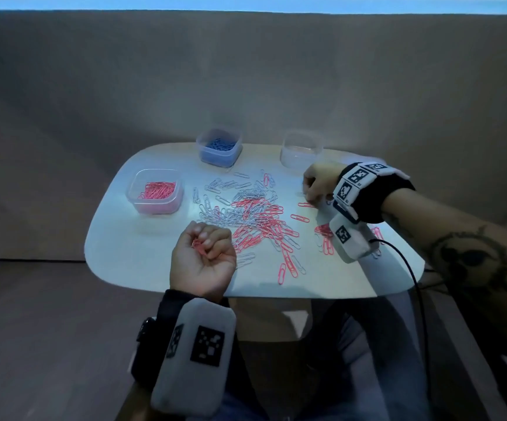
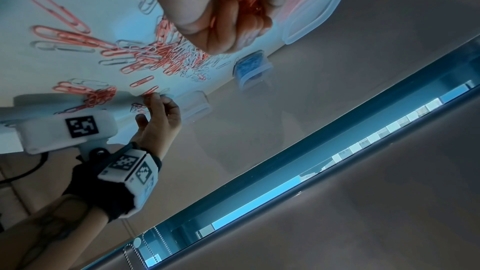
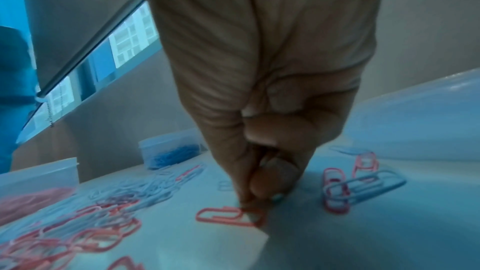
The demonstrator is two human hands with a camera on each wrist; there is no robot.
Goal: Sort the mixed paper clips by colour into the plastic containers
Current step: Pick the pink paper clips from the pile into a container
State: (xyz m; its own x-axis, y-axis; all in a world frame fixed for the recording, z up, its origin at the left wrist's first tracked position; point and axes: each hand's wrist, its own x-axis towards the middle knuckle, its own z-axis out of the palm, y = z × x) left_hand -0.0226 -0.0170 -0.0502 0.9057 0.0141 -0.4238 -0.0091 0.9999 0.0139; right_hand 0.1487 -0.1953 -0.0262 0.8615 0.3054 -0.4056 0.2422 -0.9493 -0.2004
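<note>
Smooth, matt white table (image 1: 130,253) strewn with glossy coated wire clips (image 1: 255,220); three translucent plastic tubs (image 1: 155,189), lightly frosted; black cloth wristbands (image 1: 367,196) carry hard white plastic tags (image 1: 357,177).

Dim, blue-tinted throughout. Bright pool on the table (image 1: 161,278), murk all round. Cold glow from a strip window (image 2: 285,188). Right wrist view soft and smeared; wide-angle bending at the edges.
</note>
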